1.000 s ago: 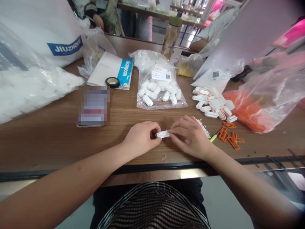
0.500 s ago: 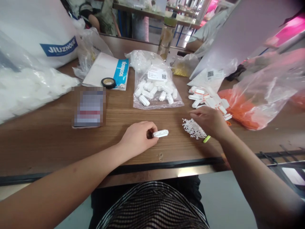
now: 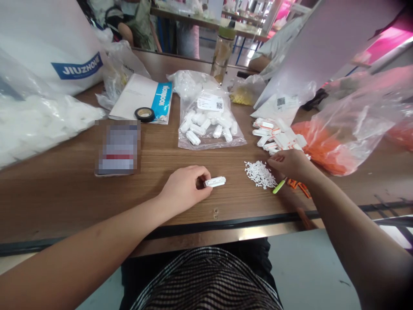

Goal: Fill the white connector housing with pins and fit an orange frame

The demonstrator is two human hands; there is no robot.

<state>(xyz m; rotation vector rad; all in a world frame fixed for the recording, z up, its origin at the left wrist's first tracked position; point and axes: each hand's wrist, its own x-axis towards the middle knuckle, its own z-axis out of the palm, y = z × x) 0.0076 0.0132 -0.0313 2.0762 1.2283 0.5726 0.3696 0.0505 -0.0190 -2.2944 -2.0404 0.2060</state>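
Note:
My left hand (image 3: 185, 186) pinches a white plastic connector housing (image 3: 215, 182) at its left end. A row of small slots runs along the housing's side. Past the right edge of a heap of small white plugs (image 3: 260, 174), my right hand (image 3: 290, 162) hovers with thumb and fingers closed together. Whether anything is between those fingertips I cannot make out. Just below this hand lie a yellow-green handled tool (image 3: 279, 186) and orange clips (image 3: 292, 184). Behind it is a pile of white and orange connector housings (image 3: 274, 135).
A clear bag of white housings (image 3: 211, 122) lies at the back centre. To the left are a phone (image 3: 118, 148), a notebook (image 3: 135, 97) with black tape (image 3: 144, 114) on it, and a large bag of white parts (image 3: 41, 125). On the right stands a bag of orange parts (image 3: 325, 146). Behind is a bottle (image 3: 222, 56).
My right hand has moved right and slightly nearer, from over the white plugs to beside them. My left hand still holds the connector housing. The whole view has shifted slightly.

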